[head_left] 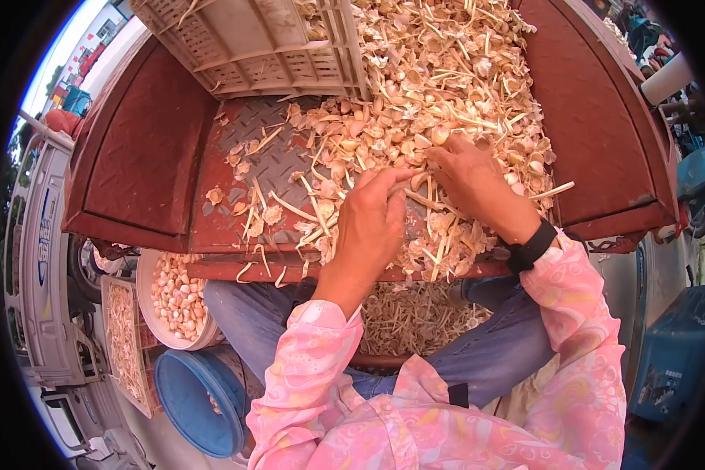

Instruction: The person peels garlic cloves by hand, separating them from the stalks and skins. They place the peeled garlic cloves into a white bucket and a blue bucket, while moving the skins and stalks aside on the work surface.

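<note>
A large heap of garlic cloves, dry skins and stalks (pixel 446 70) covers the middle and right of a red metal truck bed (pixel 595 117). My left hand (pixel 374 219) rests over the near side of the heap, its fingers stretched toward the right hand; whether a small piece is under the fingertips is hidden. Close beside it, my right hand (pixel 474 180) reaches into the heap with bent fingers, its thumb and fingertips at a pale garlic clove (pixel 439 136). A black band circles my right wrist.
A plastic crate (pixel 266 47) stands tilted at the back left of the bed. Below left are a white bucket of cloves (pixel 145 294), a blue bucket (pixel 200 403) and a crate of garlic (pixel 125 337). A blue container (pixel 677 352) stands at the right.
</note>
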{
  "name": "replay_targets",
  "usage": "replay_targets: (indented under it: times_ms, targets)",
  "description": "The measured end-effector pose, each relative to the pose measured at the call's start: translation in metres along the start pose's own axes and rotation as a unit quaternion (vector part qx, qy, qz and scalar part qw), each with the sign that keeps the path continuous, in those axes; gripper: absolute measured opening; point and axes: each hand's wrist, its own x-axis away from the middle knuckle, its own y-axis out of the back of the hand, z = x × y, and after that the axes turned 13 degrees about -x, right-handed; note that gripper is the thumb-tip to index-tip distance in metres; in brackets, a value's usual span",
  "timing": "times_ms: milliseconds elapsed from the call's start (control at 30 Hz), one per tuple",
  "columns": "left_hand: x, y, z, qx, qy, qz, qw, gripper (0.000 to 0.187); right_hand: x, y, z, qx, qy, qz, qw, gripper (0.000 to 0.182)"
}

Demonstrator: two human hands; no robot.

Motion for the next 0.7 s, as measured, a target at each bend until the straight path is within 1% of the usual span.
replay_targets:
  times_ms: [67,100,233,333,367,467,500,600,633,700]
  targets:
    - [-0.019,-0.007,-0.002,-0.14,-0.03,-0.011,0.99,0.017,-0.002,-0.002,-0.002,-0.02,0.03,0.014,0.999,0.015]
    - [-0.024,-0.009,-0.001,-0.182,-0.011,0.018,0.983,0.013,-0.003,-0.002,-0.003,-0.03,0.045,0.02,0.998,0.016]
    - [-0.016,0.003,0.001,-0.303,0.026,0.083,0.949,0.012,0.0,0.01,0.006,-0.001,0.0,0.03,1.0,0.015]
    - [-0.017,0.001,-0.003,-0.219,0.002,0.002,0.976,0.013,-0.004,0.008,0.013,-0.007,-0.006,0.02,1.0,0.012]
    - [-0.02,-0.006,-0.005,-0.212,-0.025,-0.001,0.977,0.012,-0.007,0.003,0.009,-0.019,0.003,0.01,1.0,0.011]
    - [-0.024,-0.032,-0.006,-0.246,-0.037,0.018,0.968,0.011,-0.011,-0.006,-0.005,-0.038,0.024,-0.008,0.999,0.008]
    - [-0.024,-0.033,-0.004,-0.231,-0.04,0.013,0.972,0.01,-0.013,-0.006,-0.006,-0.042,0.029,-0.011,0.999,0.008]
    - [-0.017,-0.02,0.01,-0.233,-0.039,0.032,0.971,0.012,-0.014,-0.007,-0.006,-0.07,0.049,0.002,0.996,0.006]
    - [-0.013,-0.006,0.003,-0.23,0.002,0.058,0.971,0.015,-0.016,-0.01,-0.005,-0.073,0.063,0.004,0.995,0.006]
    - [-0.007,0.005,0.012,-0.223,0.02,0.04,0.974,0.02,-0.02,-0.016,-0.003,-0.079,0.092,0.009,0.993,0.005]
